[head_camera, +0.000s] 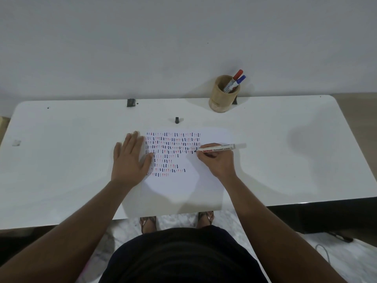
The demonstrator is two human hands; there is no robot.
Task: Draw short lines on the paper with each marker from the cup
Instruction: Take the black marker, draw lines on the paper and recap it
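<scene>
white table (285, 123), one. paper (183, 188) lies at its near middle, rows of short red and dark marks across the far left part. left hand (130, 158): flat, palm down, fingers spread wide, pressed on the paper's left edge, forearm reaching from near left. right hand (216, 160): curled in a writing grip round a marker (220, 148), barrel lying nearly level and pointing right, tip touching the paper at the right end of a row. loose black cap (176, 120) just beyond the paper. wooden cup (221, 99) at the far edge, right of centre, holding a red-capped marker (236, 75) and a blue-capped marker (240, 79), both leaning right.
</scene>
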